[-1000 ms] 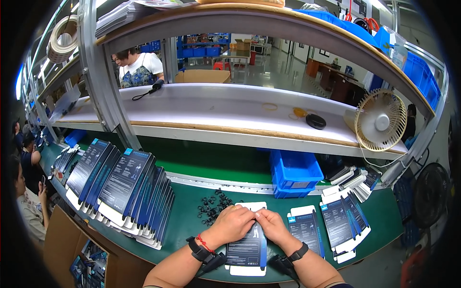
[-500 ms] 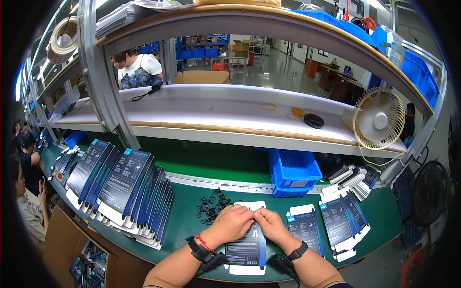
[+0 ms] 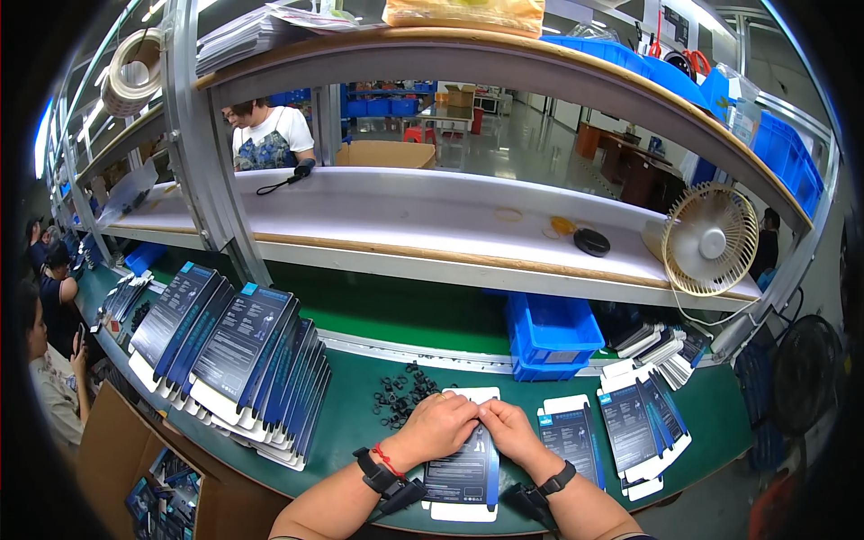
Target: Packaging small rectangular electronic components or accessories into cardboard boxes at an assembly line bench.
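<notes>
A flat dark-blue carton point(image 3: 461, 472) with white end flaps lies on the green bench in front of me. Over its upper part my left hand point(image 3: 438, 427) and my right hand point(image 3: 511, 429) meet, fingertips pinched together. Whatever is between the fingers is hidden or too small to make out. Just beyond my left hand is a scatter of small black plastic pieces point(image 3: 401, 391). To the right of my right hand lies another flat carton point(image 3: 569, 432), with an overlapping pile of cartons point(image 3: 632, 423) beside it.
Tall stacks of flat cartons point(image 3: 238, 346) lean at the left. Blue bins point(image 3: 553, 333) stand at the back of the bench, under a shelf point(image 3: 396, 211) that carries a fan point(image 3: 711, 241). An open cardboard box point(image 3: 216, 504) sits lower left. People are at the far left and behind the shelf.
My view has tilted slightly, so the scene sits a little lower. Both hands stay together over the carton, with only slight finger movement.
</notes>
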Motion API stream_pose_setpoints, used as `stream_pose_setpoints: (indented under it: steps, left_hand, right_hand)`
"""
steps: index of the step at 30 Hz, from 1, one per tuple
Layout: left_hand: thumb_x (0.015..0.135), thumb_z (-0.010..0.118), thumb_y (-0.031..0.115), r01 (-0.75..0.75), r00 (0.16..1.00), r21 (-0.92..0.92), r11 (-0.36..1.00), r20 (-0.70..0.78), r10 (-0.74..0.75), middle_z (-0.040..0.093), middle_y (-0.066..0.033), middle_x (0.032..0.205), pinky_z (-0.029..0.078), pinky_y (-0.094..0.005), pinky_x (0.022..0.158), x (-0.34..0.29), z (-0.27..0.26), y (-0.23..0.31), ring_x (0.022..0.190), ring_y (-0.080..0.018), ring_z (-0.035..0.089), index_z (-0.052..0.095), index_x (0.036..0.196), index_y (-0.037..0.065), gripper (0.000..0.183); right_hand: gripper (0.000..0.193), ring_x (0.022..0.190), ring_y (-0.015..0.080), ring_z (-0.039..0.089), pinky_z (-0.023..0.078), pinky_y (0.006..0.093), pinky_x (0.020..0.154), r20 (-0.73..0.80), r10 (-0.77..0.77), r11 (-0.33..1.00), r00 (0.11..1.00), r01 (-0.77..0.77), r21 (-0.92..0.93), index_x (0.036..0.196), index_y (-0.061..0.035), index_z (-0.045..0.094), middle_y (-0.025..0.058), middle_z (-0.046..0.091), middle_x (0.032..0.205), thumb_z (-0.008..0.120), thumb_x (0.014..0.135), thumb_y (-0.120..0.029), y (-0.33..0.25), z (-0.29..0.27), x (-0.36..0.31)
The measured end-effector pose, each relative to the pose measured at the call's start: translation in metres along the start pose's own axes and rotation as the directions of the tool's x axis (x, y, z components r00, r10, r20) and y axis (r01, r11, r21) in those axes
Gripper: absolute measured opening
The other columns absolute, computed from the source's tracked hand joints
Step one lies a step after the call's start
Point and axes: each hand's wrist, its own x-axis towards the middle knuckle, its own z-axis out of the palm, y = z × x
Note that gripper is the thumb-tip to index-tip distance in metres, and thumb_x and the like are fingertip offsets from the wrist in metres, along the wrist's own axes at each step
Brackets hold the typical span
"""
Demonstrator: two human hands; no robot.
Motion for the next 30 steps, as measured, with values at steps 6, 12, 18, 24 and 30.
stream_pose_setpoints:
  steps: [6, 12, 18, 24, 30]
  left_hand:
    - [0.076, 0.066, 0.009, 0.006, 1.000, 0.015, 1.000, -0.012, -0.006, 0.061, -0.0092, 0.077, 0.049, -0.0389, 0.068, -0.003, 0.000, 0.002, 0.075, -0.0288, 0.059, 0.061, 0.083, 0.004, 0.011]
    - [0.076, 0.066, 0.010, 0.003, 1.000, 0.017, 1.000, -0.003, -0.003, 0.061, -0.0090, 0.077, 0.049, -0.0385, 0.068, -0.001, 0.003, 0.001, 0.075, -0.0285, 0.059, 0.062, 0.085, 0.004, 0.011]
    - [0.076, 0.066, 0.010, 0.007, 1.000, 0.000, 1.000, -0.016, -0.007, 0.060, -0.0089, 0.077, 0.049, -0.0386, 0.067, -0.002, 0.000, 0.001, 0.074, -0.0285, 0.059, 0.061, 0.083, 0.005, 0.011]
    - [0.075, 0.066, 0.010, 0.009, 1.000, 0.008, 1.000, -0.010, -0.009, 0.060, -0.0090, 0.077, 0.049, -0.0387, 0.067, 0.000, 0.000, 0.003, 0.075, -0.0287, 0.058, 0.061, 0.084, 0.005, 0.011]
    - [0.075, 0.067, 0.009, 0.014, 1.000, 0.017, 1.000, -0.008, -0.014, 0.059, -0.0090, 0.076, 0.049, -0.0391, 0.066, 0.000, -0.003, 0.003, 0.074, -0.0289, 0.058, 0.060, 0.084, 0.005, 0.013]
  right_hand:
    - [0.021, 0.076, 0.0088, 0.056, 0.046, 0.0259, 0.069, 0.010, -0.012, 1.000, 1.000, 0.012, 0.007, 0.091, -0.0005, 0.063, 0.0038, 0.065, 0.081, 0.051, 0.096, -0.017, 0.001, 0.002, 0.000]
    - [0.021, 0.077, 0.0084, 0.056, 0.046, 0.0255, 0.070, 0.009, 0.002, 1.000, 1.000, -0.002, 0.030, 0.092, -0.0003, 0.063, 0.0036, 0.064, 0.082, 0.050, 0.097, -0.016, -0.001, 0.000, 0.000]
    - [0.020, 0.079, 0.0048, 0.051, 0.044, 0.0221, 0.070, 0.032, 0.011, 0.999, 0.999, -0.012, 0.042, 0.091, -0.0003, 0.062, -0.0011, 0.062, 0.084, 0.050, 0.097, -0.015, -0.007, 0.002, 0.000]
    - [0.021, 0.079, 0.0051, 0.052, 0.045, 0.0221, 0.070, 0.020, -0.001, 0.999, 1.000, 0.000, 0.039, 0.091, -0.0004, 0.062, -0.0007, 0.062, 0.083, 0.049, 0.098, -0.015, -0.007, 0.000, -0.001]
    - [0.022, 0.077, 0.0081, 0.055, 0.046, 0.0251, 0.069, 0.022, -0.013, 1.000, 1.000, 0.012, 0.028, 0.092, -0.0004, 0.063, 0.0033, 0.064, 0.082, 0.049, 0.097, -0.016, -0.001, 0.001, 0.002]
